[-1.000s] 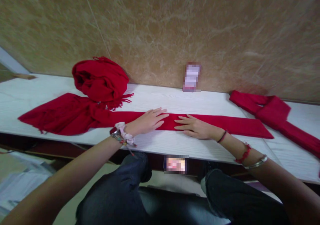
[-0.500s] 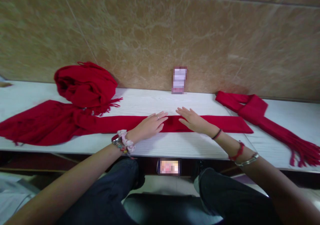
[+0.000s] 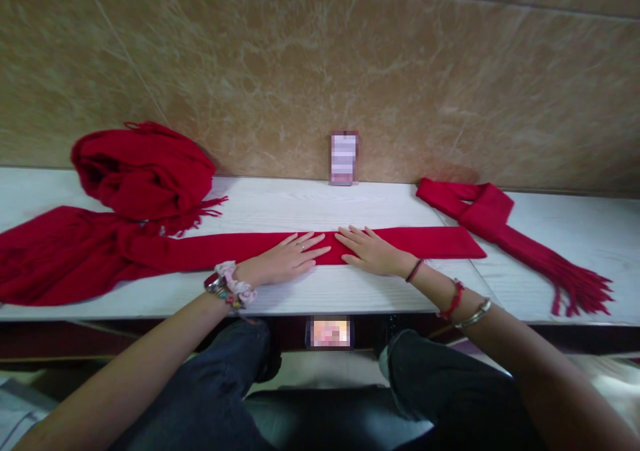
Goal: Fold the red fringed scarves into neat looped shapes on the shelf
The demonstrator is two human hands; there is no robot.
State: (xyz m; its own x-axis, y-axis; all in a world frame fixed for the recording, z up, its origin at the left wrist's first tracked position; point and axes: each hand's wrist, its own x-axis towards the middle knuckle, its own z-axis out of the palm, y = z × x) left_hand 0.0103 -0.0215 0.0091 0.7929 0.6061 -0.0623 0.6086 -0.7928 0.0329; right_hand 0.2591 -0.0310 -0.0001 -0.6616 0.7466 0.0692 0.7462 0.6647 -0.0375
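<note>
A long red scarf (image 3: 430, 242) lies folded into a narrow strip along the white table (image 3: 310, 204), its left part spread wider. My left hand (image 3: 285, 259) rests flat on the middle of the strip, fingers stretched out, a ring on one finger and a scrunchie at the wrist. My right hand (image 3: 370, 251) lies flat on the strip just to the right, fingers pointing left, almost touching the left hand's fingertips. Neither hand holds anything.
A bundled red scarf (image 3: 145, 171) with fringe sits at the back left. Another folded red scarf (image 3: 500, 227) with tassels lies at the right. A small blurred card (image 3: 344, 157) leans on the brown stone wall. My knees are under the table edge.
The view has swung right, so everything sits further left in frame. My hands have come closer together on the scarf strip, and the right hand has settled back flat.
</note>
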